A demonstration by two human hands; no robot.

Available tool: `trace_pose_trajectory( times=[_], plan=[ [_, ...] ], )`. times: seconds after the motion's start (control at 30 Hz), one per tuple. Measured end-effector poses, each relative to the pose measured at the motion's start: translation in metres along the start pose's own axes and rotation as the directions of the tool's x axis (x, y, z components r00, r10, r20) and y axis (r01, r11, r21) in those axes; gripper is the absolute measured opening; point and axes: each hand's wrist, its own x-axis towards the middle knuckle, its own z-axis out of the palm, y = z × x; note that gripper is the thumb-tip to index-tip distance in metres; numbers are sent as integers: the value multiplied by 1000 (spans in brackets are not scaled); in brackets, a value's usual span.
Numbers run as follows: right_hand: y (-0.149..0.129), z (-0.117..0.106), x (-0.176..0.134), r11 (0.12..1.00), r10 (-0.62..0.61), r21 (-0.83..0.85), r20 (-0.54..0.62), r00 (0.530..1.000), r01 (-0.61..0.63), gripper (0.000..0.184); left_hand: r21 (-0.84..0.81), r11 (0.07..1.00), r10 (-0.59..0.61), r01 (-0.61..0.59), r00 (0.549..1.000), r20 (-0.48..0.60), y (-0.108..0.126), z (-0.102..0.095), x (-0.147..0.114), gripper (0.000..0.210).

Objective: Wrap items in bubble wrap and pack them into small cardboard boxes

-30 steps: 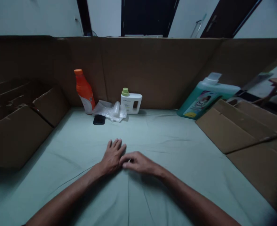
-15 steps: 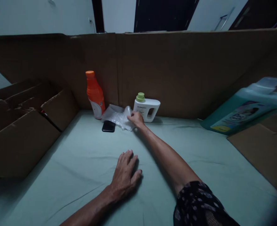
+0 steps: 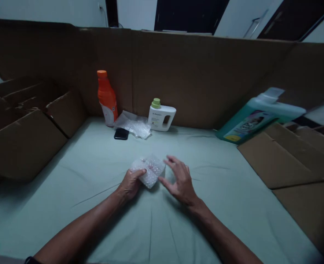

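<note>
My left hand (image 3: 131, 182) grips the near left edge of a folded piece of bubble wrap (image 3: 151, 178), thumb on top, above the middle of the pale green cloth. To its right, my right hand (image 3: 178, 179) has its fingers apart, with the fingertips close to the right edge of the bubble wrap; whether they touch it I cannot tell. Farther back, another sheet of bubble wrap (image 3: 136, 125) lies flat between an orange bottle (image 3: 107, 99) and a white jug with a green cap (image 3: 162, 116). A black phone-like object (image 3: 121, 134) lies in front of that sheet.
The green cloth (image 3: 96, 220) covers the surface. Cardboard boxes stand at the left (image 3: 27, 143) and right (image 3: 283, 154). A large teal liquid jug (image 3: 250, 121) leans by the right box. A tall cardboard wall (image 3: 192, 80) closes the back.
My right hand has come back from the bubble wrap by the white jug towards me. A piece of bubble wrap is now in my left hand, which lay flat on the cloth before.
</note>
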Motion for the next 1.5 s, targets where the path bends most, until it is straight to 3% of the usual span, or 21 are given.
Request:
trace_pose_trajectory(
  times=[0.07,0.13,0.23,0.3,0.4,0.47,0.57,0.63,0.67,0.73,0.8,0.87,0.97,1.1,1.23,1.33,1.43,1.5],
  plan=[
    [8,-10,0,927,298,223,54,953,-303,77,22,998,-68,66,993,93,0,-1,-15,64],
    [11,-14,2,720,433,468,274,859,-512,90,60,991,-129,119,967,219,-3,-3,-27,71],
    [1,-11,4,449,326,627,549,770,-637,77,105,985,-165,138,926,339,-5,-14,-38,78],
    [-10,-12,4,409,290,653,569,770,-637,57,100,986,-159,132,919,361,1,-26,-39,79],
    [-24,-27,6,496,301,659,481,824,-566,39,135,989,-112,66,920,375,30,-41,-38,80],
    [-34,-42,11,599,243,605,487,839,-525,30,285,957,-59,-54,925,375,55,-41,-36,80],
    [-50,-56,25,740,122,508,545,830,-442,19,624,749,-56,-222,917,395,78,-23,-31,76],
    [-58,-61,33,793,76,491,507,859,-360,16,745,617,-146,-253,894,424,76,-7,-28,60],
    [-59,-64,37,807,78,491,461,884,-327,15,769,593,-207,-237,879,430,70,-1,-28,48],
    [-56,-72,40,817,139,494,333,933,-298,16,786,596,-321,-163,849,420,57,2,-28,31],
    [-44,-85,40,805,262,501,181,948,-318,21,796,598,-384,-98,837,391,50,-7,-31,31],
    [-26,-98,36,776,387,518,57,920,-359,29,802,593,-394,-69,844,364,51,-22,-36,30],
    [6,-107,30,731,491,543,1,871,-413,36,795,605,-393,32,881,263,62,-45,-40,30],
    [42,-90,32,726,550,531,-67,832,-437,35,755,640,-319,145,943,90,77,-58,-29,31],
    [65,-64,42,745,585,490,-152,797,-453,30,770,623,-190,139,981,-23,88,-55,-4,29],
    [80,-51,57,750,606,455,-182,774,-480,30,778,607,-56,160,986,-159,95,-46,25,41],
    [97,-50,76,757,616,408,-187,765,-510,27,775,614,48,148,973,-224,97,-34,53,57],
    [104,-58,82,766,608,373,-160,777,-523,25,787,601,43,140,977,-208,94,-27,62,60]
  ],
)
